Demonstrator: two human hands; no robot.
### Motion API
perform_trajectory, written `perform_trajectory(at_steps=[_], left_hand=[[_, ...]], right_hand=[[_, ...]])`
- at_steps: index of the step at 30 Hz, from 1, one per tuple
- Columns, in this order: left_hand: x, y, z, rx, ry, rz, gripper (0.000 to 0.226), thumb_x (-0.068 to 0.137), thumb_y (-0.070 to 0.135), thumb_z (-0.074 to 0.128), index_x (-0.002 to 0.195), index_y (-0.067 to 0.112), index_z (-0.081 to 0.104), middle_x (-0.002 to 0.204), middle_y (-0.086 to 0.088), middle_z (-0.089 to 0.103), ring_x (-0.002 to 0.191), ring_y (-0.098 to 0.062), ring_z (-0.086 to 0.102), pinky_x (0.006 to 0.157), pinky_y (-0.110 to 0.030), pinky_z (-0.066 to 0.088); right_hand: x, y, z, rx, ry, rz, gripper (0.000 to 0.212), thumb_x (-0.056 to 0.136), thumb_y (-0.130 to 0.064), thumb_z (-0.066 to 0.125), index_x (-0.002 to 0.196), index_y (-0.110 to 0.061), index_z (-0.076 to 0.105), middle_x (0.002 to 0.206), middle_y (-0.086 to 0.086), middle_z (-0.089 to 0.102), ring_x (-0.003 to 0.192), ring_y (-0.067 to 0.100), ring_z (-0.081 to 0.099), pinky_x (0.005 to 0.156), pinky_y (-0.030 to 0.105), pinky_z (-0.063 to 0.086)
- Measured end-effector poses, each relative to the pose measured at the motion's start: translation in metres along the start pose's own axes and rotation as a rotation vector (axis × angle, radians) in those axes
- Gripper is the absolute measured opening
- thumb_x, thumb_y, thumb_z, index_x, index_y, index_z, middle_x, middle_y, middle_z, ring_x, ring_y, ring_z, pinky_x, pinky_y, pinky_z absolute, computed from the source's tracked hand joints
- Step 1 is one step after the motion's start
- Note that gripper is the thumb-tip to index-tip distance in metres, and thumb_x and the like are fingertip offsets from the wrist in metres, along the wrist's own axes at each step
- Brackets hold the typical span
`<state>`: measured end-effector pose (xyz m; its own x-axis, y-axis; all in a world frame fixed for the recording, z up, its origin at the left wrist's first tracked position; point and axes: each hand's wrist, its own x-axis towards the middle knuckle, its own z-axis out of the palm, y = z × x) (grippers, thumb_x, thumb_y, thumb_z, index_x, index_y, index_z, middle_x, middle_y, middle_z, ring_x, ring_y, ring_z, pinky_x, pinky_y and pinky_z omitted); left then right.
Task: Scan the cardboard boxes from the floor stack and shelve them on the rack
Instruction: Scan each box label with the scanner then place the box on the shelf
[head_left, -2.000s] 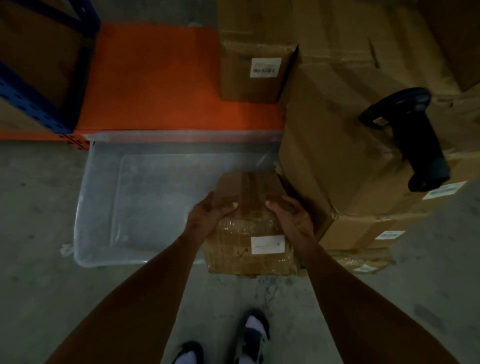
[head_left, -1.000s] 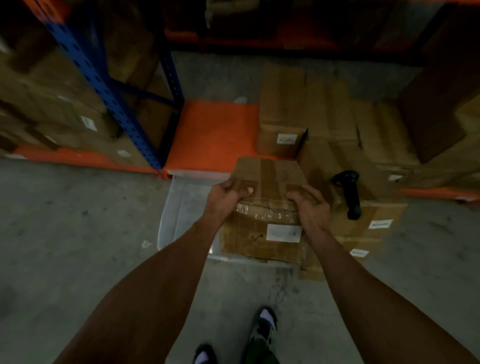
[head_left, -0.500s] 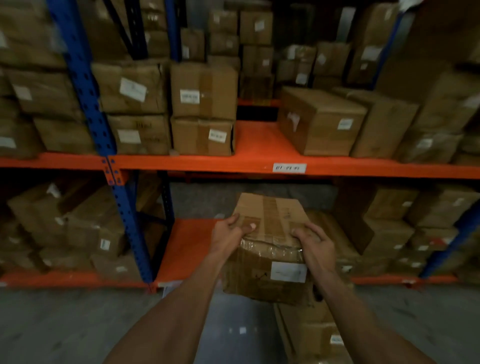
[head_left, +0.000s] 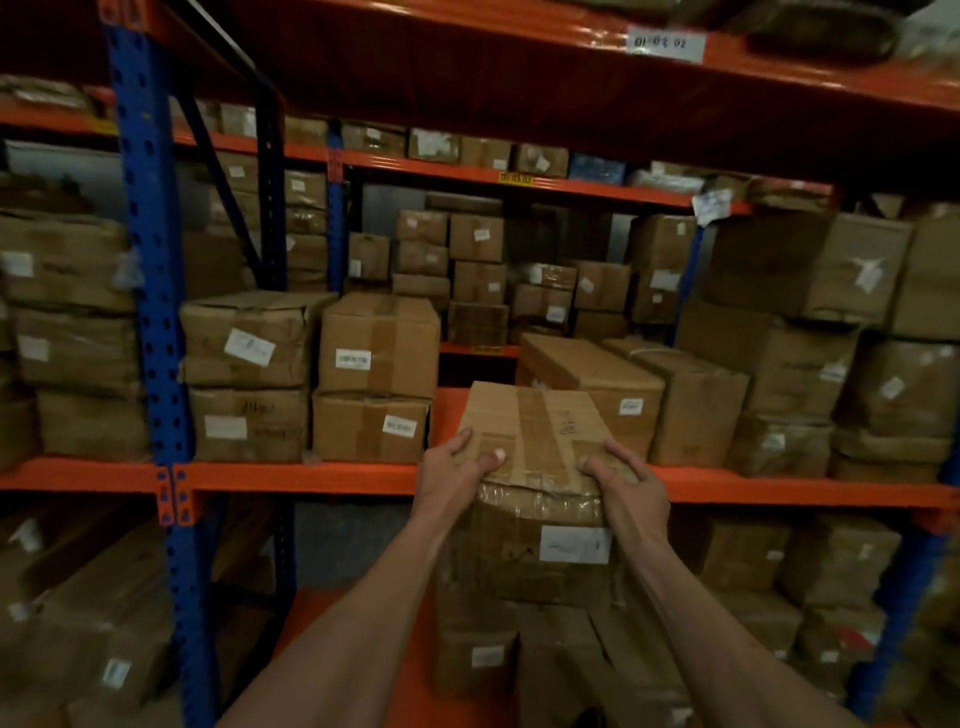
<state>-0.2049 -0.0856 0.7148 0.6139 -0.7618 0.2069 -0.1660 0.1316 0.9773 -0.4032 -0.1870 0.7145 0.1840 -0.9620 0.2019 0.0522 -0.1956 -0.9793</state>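
Both hands, left hand (head_left: 451, 475) and right hand (head_left: 631, 486), clasp the taped brown cardboard box (head_left: 535, 499) by its near top corners, held at the front edge of the orange steel shelf (head_left: 311, 477), in the gap between stacked cartons (head_left: 376, 379).

- The scene is dimly lit, and no lamp is seen; the colours are muted and brownish.
- Deep shadow is found under the top shelf beam (head_left: 519, 78) and in the lower bays.
- A faint sheen is caught on the plastic wrap of the held box (head_left: 535, 499).
- Soft glare is thrown back by the white labels.
- Wide-angle bending is seen at the edges: the blue upright (head_left: 150, 312) is bowed.
- The frame's margins are smeared, and label print is left unreadable throughout.
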Motion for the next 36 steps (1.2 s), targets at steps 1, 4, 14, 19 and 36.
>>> perform_trajectory(at_steps=[1, 4, 14, 19, 36], left_hand=[[0.013, 0.001, 0.003, 0.007, 0.01, 0.006, 0.083, 0.076, 0.037, 0.081, 0.147, 0.019, 0.043, 0.143, -0.007, 0.052, 0.103, -0.012, 0.055, 0.087, -0.023, 0.043], [0.057, -0.003, 0.012, 0.011, 0.044, 0.014, 0.081, 0.078, 0.034, 0.081, 0.147, 0.018, 0.042, 0.14, -0.004, 0.055, 0.083, 0.007, 0.05, 0.068, -0.009, 0.038], [0.171, 0.046, 0.033, 0.023, 0.143, 0.094, 0.077, 0.08, 0.031, 0.079, 0.147, 0.018, 0.043, 0.141, -0.007, 0.054, 0.086, 0.001, 0.055, 0.063, -0.011, 0.042], [0.204, 0.097, 0.026, 0.075, 0.172, 0.198, 0.076, 0.081, 0.035, 0.077, 0.147, 0.019, 0.043, 0.149, -0.01, 0.045, 0.102, -0.01, 0.053, 0.071, -0.017, 0.036], [0.3, 0.186, -0.115, 0.171, 0.327, 0.36, 0.077, 0.073, 0.042, 0.079, 0.141, 0.016, 0.052, 0.143, -0.005, 0.053, 0.12, -0.018, 0.052, 0.106, -0.037, 0.04]], right_hand=[[0.016, 0.001, 0.005, 0.012, -0.019, -0.007, 0.048, 0.073, -0.034, 0.087, 0.117, -0.041, 0.071, 0.117, 0.0, 0.066, 0.098, 0.022, 0.069, 0.087, 0.046, 0.06], [0.068, 0.009, 0.02, 0.056, -0.056, -0.018, 0.047, 0.072, -0.033, 0.087, 0.114, -0.043, 0.071, 0.116, 0.001, 0.066, 0.098, 0.025, 0.071, 0.084, 0.048, 0.061], [0.204, -0.028, 0.062, 0.111, -0.13, -0.104, 0.051, 0.073, -0.036, 0.085, 0.121, -0.043, 0.069, 0.122, 0.001, 0.062, 0.099, 0.024, 0.068, 0.086, 0.048, 0.06], [0.235, -0.078, 0.08, 0.111, -0.134, -0.234, 0.056, 0.072, -0.041, 0.083, 0.125, -0.042, 0.066, 0.13, 0.003, 0.06, 0.102, 0.02, 0.065, 0.082, 0.041, 0.059], [0.276, -0.177, 0.25, 0.263, -0.164, -0.342, 0.06, 0.067, -0.042, 0.083, 0.124, -0.034, 0.068, 0.115, 0.001, 0.068, 0.094, 0.016, 0.07, 0.079, 0.037, 0.063]])
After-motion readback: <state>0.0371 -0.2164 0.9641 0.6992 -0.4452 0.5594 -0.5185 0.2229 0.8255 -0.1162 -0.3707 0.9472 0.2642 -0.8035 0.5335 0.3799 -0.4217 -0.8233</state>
